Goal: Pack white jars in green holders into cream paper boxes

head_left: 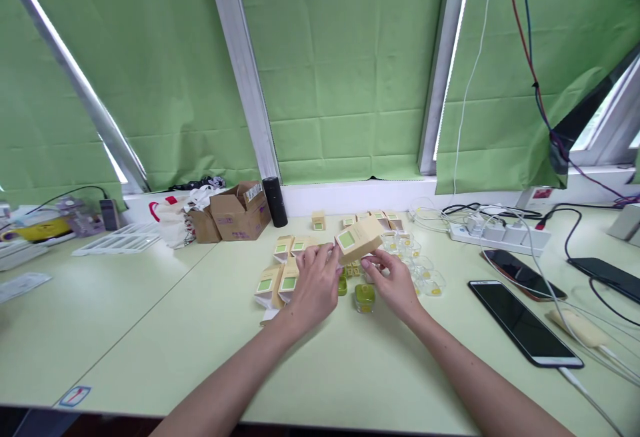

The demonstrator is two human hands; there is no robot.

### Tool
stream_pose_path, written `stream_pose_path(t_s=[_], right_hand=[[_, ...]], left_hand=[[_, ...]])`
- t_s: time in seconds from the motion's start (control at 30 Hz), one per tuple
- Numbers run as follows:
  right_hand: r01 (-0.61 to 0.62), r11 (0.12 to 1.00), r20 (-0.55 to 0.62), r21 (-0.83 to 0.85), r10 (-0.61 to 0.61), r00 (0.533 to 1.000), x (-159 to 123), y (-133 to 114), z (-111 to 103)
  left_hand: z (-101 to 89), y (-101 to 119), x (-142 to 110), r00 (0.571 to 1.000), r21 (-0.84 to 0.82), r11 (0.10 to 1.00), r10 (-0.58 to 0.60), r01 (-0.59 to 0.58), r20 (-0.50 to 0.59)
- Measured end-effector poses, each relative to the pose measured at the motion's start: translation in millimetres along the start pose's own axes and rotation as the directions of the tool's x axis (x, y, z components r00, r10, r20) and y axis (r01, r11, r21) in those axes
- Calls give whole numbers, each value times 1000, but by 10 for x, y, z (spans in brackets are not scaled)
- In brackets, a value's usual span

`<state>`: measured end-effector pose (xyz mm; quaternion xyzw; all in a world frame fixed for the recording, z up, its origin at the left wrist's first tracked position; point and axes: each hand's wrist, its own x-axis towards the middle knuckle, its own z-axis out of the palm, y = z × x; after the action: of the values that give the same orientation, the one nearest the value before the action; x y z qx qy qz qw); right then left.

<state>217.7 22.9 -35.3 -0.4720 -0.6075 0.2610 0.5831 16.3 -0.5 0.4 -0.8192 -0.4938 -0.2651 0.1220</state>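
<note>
A small tan cardboard box [361, 238] with a green label is tilted in the air over the table. My left hand [317, 282] grips its left end, fingers closed. At the lower right corner of the box, my right hand [395, 285] has thumb and fingers pinched against it. Just below stands a small clear container with a green lid [365, 296]. Several green lids [353, 269] lie behind it, partly hidden by the hands. Similar tan boxes [269, 282] are grouped beside my left hand. Clear containers [430, 282] with yellow marks sit right of my right hand.
More tan boxes [319, 220] stand toward the wall. A black cylinder [275, 202] and an open carton [241, 212] are at the back left. On the right lie a phone [525, 322], another phone [523, 274], a power strip [500, 237] and loose cables.
</note>
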Motion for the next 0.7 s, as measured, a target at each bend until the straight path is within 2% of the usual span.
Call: stream_pose_path(t_s=[0.1, 0.23, 0.37, 0.43, 0.53, 0.6, 0.7], right_hand=[[-4, 997, 49, 72, 1, 999, -4, -60, -2], [-36, 968, 55, 248, 23, 998, 6, -76, 14], [-72, 924, 77, 376, 47, 996, 28, -24, 21], [-70, 914, 70, 399, 46, 996, 33, -17, 12], [-14, 927, 4, 374, 13, 1000, 22, -35, -3], [36, 951, -28, 308, -29, 999, 8, -33, -9], [108, 982, -39, 155, -103, 994, -13, 22, -13]], left_hand=[[31, 63, -130, 997, 51, 996, 74, -73, -16], [84, 43, -199, 984, 117, 978, 176, -176, 11], [62, 34, -171, 973, 76, 970, 231, -230, -3], [30, 49, -103, 977, -7, 979, 204, -205, -64], [6, 76, 62, 984, -205, 972, 82, -115, -160], [21, 85, 181, 984, -338, 937, 28, -88, -178], [80, 74, 303, 988, -453, 888, 9, -79, -154]])
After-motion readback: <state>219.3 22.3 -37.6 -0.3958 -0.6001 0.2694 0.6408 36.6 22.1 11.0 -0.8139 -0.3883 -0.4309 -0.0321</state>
